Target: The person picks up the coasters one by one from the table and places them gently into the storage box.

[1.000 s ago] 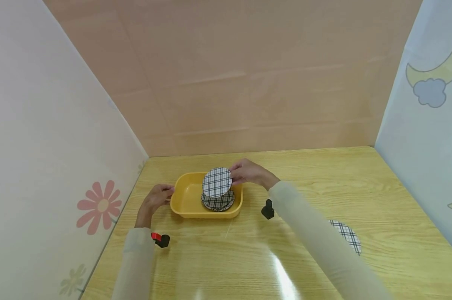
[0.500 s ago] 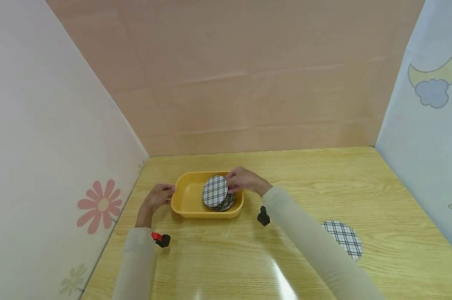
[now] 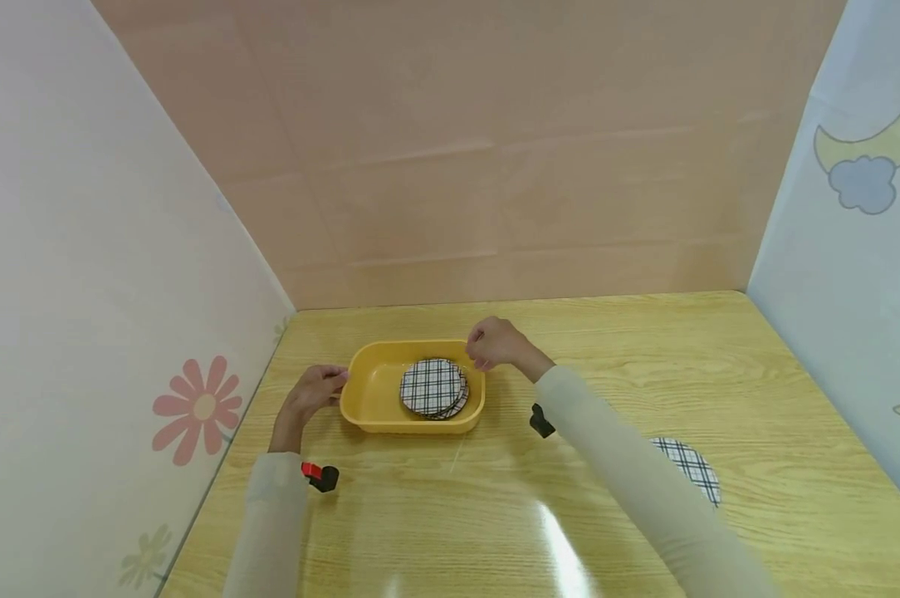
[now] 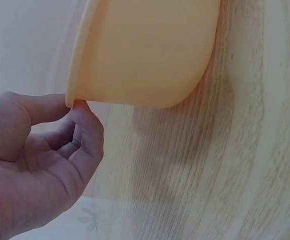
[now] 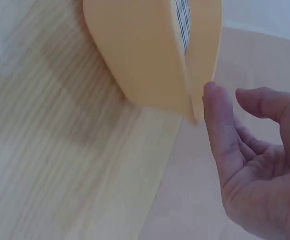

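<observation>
Head view – one yellow tray [image 3: 368, 390], one plaid stack [image 3: 432, 389], one loose coaster [image 3: 691, 467].

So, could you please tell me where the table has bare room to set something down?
Bare wood lies in front of the tray, between the two sleeves, and behind the tray to the back wall. The tray holds a coaster stack; a lone coaster sits right.
</observation>
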